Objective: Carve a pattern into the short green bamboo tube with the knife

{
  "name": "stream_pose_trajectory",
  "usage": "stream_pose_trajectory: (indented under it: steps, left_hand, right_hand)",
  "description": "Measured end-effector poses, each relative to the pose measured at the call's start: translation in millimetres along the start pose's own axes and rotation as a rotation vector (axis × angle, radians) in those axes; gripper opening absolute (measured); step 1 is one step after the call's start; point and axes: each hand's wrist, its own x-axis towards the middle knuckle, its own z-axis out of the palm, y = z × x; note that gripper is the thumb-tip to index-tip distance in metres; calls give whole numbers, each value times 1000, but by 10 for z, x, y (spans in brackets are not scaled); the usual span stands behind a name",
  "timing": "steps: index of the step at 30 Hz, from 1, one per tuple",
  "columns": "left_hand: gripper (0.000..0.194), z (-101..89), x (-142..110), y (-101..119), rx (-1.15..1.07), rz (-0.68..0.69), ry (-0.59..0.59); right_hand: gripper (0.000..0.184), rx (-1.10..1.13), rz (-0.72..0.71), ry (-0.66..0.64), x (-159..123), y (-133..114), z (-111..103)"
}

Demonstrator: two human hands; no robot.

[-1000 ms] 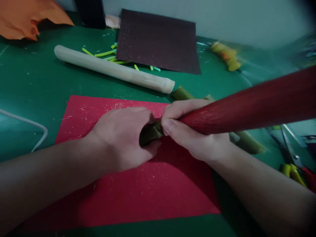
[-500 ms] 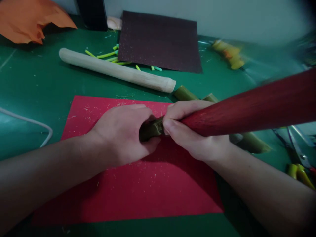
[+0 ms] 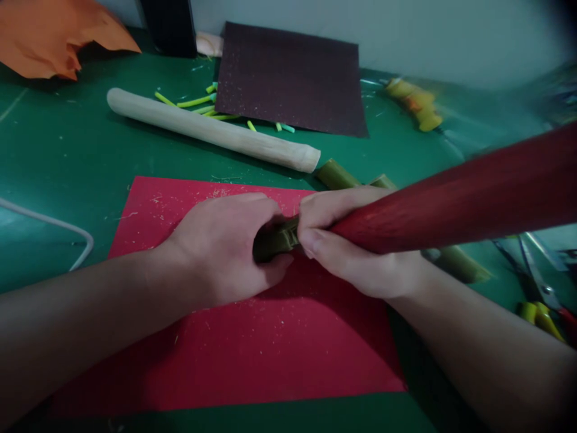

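bamboo (image 3: 276, 242) clasped by left fingers (image 3: 274, 273), red rod (image 3: 469, 192) by right fingers (image 3: 322, 243), pale stick (image 3: 211, 128) beyond

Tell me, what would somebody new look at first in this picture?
Probably the thick red rod, slanting from the right hand to the picture's right edge. Next comes the bright red sheet beneath both hands, all speckled, where the left hand curls around a dark green piece. Beyond the sheet, a long pale stick lies slantwise on the green table.

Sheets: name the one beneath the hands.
The red sheet, beneath the left hand and the right hand; the dark sheet and the orange sheet lie farther back.
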Motion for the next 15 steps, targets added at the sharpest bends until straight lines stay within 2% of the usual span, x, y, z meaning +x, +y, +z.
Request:
stream_pose_trajectory:
  steps: [5,10,11,15]
  left_hand:
    - [20,19,4,-11,3,7,6]
    - [20,18,-14,-9,12,1,31]
    - [20,15,-17,-8,9,5,32]
    - [18,9,-23,-12,-13,25,28]
  right_hand:
    - [25,-3,-19,-42,5,-14,-4]
    - [21,24,7,209,-13,53,33]
    - [21,25,6,211,-14,61,36]
    - [24,29,-18,29,5,48,10]
